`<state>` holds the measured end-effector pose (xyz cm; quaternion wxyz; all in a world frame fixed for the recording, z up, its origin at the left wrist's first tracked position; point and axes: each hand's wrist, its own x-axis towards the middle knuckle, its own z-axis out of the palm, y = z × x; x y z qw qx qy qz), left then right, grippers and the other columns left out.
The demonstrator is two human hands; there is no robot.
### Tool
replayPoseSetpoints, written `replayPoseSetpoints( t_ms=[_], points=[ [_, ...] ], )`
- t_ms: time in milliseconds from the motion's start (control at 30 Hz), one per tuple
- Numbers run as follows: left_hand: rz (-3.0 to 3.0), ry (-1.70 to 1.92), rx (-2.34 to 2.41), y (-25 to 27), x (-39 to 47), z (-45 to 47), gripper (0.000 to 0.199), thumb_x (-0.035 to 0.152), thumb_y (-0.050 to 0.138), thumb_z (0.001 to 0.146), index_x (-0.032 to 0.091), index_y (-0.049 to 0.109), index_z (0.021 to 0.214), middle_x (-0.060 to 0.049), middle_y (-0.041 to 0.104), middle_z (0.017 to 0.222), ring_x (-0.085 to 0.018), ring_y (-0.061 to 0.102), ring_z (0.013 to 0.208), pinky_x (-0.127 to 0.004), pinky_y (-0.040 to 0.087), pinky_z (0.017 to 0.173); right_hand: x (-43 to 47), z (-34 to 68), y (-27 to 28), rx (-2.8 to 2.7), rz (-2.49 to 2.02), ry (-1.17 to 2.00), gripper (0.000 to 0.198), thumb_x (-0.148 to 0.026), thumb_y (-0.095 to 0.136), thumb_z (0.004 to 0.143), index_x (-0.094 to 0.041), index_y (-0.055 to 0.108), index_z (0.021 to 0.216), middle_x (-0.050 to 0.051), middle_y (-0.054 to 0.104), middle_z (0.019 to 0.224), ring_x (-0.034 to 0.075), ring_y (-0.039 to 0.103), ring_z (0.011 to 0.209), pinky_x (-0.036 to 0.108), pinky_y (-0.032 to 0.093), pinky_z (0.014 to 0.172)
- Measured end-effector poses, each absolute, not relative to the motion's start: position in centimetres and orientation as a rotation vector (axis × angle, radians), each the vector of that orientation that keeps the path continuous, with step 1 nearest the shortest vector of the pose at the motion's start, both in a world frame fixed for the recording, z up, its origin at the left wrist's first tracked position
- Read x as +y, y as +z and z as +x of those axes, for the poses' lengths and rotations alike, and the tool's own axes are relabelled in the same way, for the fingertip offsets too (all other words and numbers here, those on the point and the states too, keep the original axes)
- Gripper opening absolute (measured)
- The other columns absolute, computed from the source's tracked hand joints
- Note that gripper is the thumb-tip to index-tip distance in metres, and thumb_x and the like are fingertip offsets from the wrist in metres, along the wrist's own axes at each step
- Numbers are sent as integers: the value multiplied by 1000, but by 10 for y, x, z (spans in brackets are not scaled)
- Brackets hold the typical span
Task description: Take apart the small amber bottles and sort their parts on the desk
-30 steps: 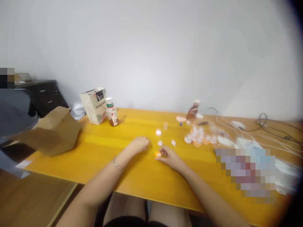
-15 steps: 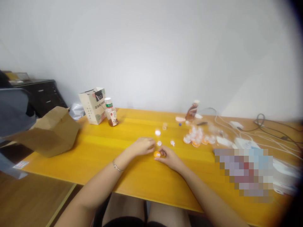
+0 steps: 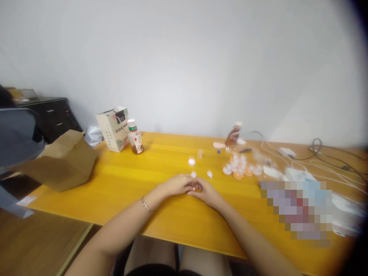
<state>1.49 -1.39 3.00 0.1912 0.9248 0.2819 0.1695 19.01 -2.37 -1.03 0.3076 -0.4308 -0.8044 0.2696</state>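
Observation:
My left hand [image 3: 178, 184], with a bracelet on the wrist, meets my right hand [image 3: 206, 192] over the table [image 3: 161, 218]. Its fingers are curled in and cover the right fingertips; what they pinch, if anything, is hidden. My right hand is closed on a small orange round piece, now mostly covered by the fingers. Just beyond the hands lies a small white piece [image 3: 193, 174], and a second white piece [image 3: 209, 174] is to its right. Farther back are a white round cap [image 3: 191, 162] and a small clear cup [image 3: 200, 154].
A pile of white and orange round pieces [image 3: 238, 166] is at the right. Behind it stands a brown bottle [image 3: 232, 135]. Cables [image 3: 324, 168] run along the right. At the left are a drink bottle [image 3: 135, 138], a paper bag [image 3: 115, 132] and a brown paper sheet [image 3: 67, 161].
My left hand has moved right and toward me, onto the right fingertips. The orange piece that showed in my right hand is now mostly hidden. My right hand has stayed in place.

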Motion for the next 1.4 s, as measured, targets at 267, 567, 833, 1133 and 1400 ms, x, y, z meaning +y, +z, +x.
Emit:
replayPoseSetpoints(
  t_ms=[267, 567, 833, 1133, 1400],
  points=[
    [2714, 429, 868, 33, -17, 18, 14, 20, 50, 81, 21, 59, 91, -1, 62, 96, -14, 58, 84, -21, 40, 74, -23, 190, -10, -2111, -1174, 728, 26, -36, 66, 64, -19, 49, 72, -4, 46, 63, 12, 42, 59, 24, 36, 55],
    [2861, 404, 938, 28, -14, 19, 12, 24, 50, 80, 21, 59, 88, -1, 64, 89, -13, 59, 75, -20, 38, 63, -24, 189, -10, -2091, -1165, 753, 24, -34, 66, 63, -19, 50, 71, -4, 45, 61, 12, 41, 57, 23, 35, 53],
    [2919, 454, 949, 28, -15, 20, 12, 22, 49, 80, 20, 61, 84, 0, 64, 85, -12, 59, 74, -19, 35, 61, -25, 188, -8, -2083, -1177, 739, 23, -34, 65, 63, -18, 50, 69, -5, 43, 59, 11, 39, 56, 22, 33, 52],
    [2887, 513, 907, 27, -15, 22, 9, 20, 51, 78, 19, 60, 80, 1, 64, 80, -9, 57, 68, -18, 34, 59, -22, 189, -12, -2087, -1130, 769, 22, -31, 65, 63, -18, 51, 75, -3, 50, 66, 12, 43, 60, 23, 36, 56],
    [3106, 351, 1262, 50, 3, -14, 19, 24, 47, 83, 16, 61, 75, -3, 61, 73, -13, 57, 67, -23, 36, 63, -26, 191, -10, -2085, -1199, 765, 26, -37, 66, 64, -19, 51, 76, -4, 46, 65, 11, 41, 60, 22, 34, 56]
  ],
)
